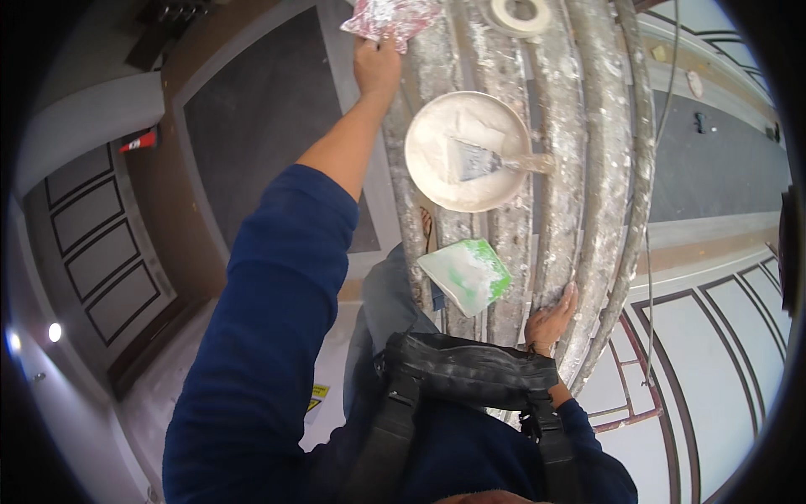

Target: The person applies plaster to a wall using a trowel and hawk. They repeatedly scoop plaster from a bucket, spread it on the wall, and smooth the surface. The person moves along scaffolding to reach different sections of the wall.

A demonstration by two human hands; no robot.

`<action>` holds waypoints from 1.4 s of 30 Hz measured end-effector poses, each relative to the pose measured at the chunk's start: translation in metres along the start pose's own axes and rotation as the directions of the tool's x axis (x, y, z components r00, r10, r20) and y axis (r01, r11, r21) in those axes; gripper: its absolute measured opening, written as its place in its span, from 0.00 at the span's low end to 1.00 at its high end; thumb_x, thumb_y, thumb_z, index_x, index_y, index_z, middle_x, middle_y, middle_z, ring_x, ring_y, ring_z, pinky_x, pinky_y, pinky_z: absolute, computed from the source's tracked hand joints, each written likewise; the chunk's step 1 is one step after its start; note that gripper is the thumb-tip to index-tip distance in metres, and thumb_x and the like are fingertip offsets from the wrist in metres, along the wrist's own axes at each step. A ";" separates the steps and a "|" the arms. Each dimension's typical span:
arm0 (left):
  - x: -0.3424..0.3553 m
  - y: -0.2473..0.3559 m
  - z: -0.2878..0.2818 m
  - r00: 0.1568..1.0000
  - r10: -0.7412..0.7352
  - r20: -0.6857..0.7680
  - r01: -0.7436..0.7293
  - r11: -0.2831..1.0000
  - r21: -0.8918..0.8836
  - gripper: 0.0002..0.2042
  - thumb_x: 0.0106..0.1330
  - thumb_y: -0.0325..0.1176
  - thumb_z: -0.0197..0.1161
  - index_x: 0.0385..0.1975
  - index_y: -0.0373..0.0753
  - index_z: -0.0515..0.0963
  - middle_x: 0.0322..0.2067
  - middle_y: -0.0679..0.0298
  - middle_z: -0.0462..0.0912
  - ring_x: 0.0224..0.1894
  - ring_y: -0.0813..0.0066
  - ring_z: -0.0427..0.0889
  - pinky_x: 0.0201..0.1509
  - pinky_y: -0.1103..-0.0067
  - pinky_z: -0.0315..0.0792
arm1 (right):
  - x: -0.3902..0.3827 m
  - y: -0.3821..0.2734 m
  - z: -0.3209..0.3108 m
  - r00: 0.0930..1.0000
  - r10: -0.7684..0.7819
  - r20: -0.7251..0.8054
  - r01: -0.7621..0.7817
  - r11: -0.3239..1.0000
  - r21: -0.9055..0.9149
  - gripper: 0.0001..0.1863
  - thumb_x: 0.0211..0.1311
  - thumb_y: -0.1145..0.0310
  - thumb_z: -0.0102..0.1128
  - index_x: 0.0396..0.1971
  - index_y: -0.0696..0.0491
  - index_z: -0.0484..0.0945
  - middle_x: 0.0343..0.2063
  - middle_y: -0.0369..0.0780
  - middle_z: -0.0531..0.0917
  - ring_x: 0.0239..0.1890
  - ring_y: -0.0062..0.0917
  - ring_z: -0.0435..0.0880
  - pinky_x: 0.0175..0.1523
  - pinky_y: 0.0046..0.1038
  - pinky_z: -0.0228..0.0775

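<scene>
Left hand: in the upper middle of the frame, the left hand meets the lower edge of a red-and-white plastic bag; whether its grip pinches the plastic, I cannot tell.
Plastic bag: at the top edge of the frame, crumpled and smeared with white.
Right hand: at lower right of centre, the right hand rests on the slatted platform, its grip unclosed and holding nothing.
White paste: fills part of a round tub just above the frame's centre.
Putty knife: the putty knife lies with its coated blade in the tub, its handle crossing the right rim.
Green plate: below the tub, a flat green plate is streaked white.
Tape roll: a pale tape roll lies at the top, right of the bag.
Platform surface: spattered white along its long slats.
Traffic cone: a red cone shows at far left.
</scene>
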State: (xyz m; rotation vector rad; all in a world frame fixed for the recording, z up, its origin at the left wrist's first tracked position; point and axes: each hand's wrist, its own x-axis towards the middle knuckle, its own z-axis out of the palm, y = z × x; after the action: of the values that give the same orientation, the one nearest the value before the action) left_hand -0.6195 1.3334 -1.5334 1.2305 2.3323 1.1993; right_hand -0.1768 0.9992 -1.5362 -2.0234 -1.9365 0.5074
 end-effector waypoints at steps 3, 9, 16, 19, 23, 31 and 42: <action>0.011 -0.008 0.009 0.998 -0.035 -0.042 0.029 0.991 -0.128 0.18 0.67 0.41 0.57 0.46 0.31 0.79 0.50 0.47 0.79 0.53 0.45 0.77 0.56 0.65 0.67 | 0.017 0.005 0.003 1.000 -0.018 -0.004 0.018 0.999 -0.030 0.33 0.56 0.78 0.43 0.66 0.64 0.59 0.61 0.61 0.65 0.63 0.57 0.65 0.68 0.48 0.57; 0.022 0.006 0.015 0.987 -0.159 -0.030 0.153 0.978 -0.143 0.19 0.68 0.36 0.56 0.52 0.29 0.76 0.43 0.52 0.82 0.40 0.64 0.79 0.46 0.70 0.72 | 0.045 0.021 -0.013 0.999 0.000 0.036 0.000 1.000 0.009 0.35 0.52 0.80 0.44 0.66 0.61 0.61 0.60 0.59 0.68 0.62 0.55 0.68 0.67 0.47 0.59; 0.021 0.019 0.027 0.970 -0.238 0.044 0.242 0.947 -0.210 0.19 0.69 0.35 0.54 0.54 0.27 0.74 0.48 0.48 0.82 0.46 0.59 0.79 0.53 0.70 0.68 | 0.048 0.028 -0.021 0.993 0.110 -0.035 -0.109 0.993 0.051 0.34 0.50 0.82 0.44 0.63 0.58 0.66 0.59 0.54 0.72 0.61 0.51 0.70 0.66 0.45 0.61; 0.029 0.021 0.037 0.990 -0.143 0.007 0.141 0.965 -0.222 0.19 0.70 0.35 0.53 0.54 0.27 0.74 0.47 0.50 0.82 0.45 0.61 0.79 0.53 0.71 0.67 | 0.041 0.032 -0.013 0.974 0.196 -0.110 -0.192 0.980 0.050 0.33 0.50 0.82 0.44 0.62 0.57 0.68 0.57 0.53 0.73 0.60 0.50 0.71 0.66 0.45 0.61; 0.026 0.033 0.036 0.977 -0.210 0.022 0.208 0.938 -0.276 0.19 0.69 0.38 0.56 0.49 0.27 0.77 0.40 0.57 0.83 0.38 0.68 0.77 0.47 0.72 0.69 | 0.042 0.028 -0.012 0.942 0.293 -0.165 -0.273 0.953 0.133 0.32 0.48 0.85 0.44 0.59 0.57 0.71 0.54 0.53 0.75 0.59 0.49 0.73 0.65 0.43 0.63; 0.009 0.047 0.013 0.968 -0.247 0.053 0.251 0.922 -0.296 0.18 0.70 0.37 0.55 0.55 0.33 0.75 0.42 0.58 0.81 0.35 0.71 0.78 0.25 0.75 0.75 | 0.031 0.021 -0.020 0.907 0.369 -0.205 -0.332 0.923 0.192 0.24 0.58 0.84 0.42 0.55 0.59 0.75 0.53 0.52 0.77 0.58 0.47 0.75 0.64 0.40 0.64; -0.005 0.043 0.004 0.963 -0.264 0.046 0.267 0.928 -0.261 0.18 0.68 0.35 0.55 0.50 0.25 0.76 0.43 0.52 0.82 0.38 0.64 0.79 0.42 0.71 0.73 | 0.014 0.011 -0.024 0.902 0.344 -0.260 -0.321 0.938 0.131 0.20 0.61 0.81 0.47 0.54 0.59 0.75 0.52 0.53 0.77 0.56 0.48 0.75 0.61 0.41 0.66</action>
State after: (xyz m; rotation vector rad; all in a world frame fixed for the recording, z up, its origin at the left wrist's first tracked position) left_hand -0.5893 1.3451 -1.5042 0.8004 2.1562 1.3479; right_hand -0.1560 1.0133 -1.5206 -2.2426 -1.3904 0.3463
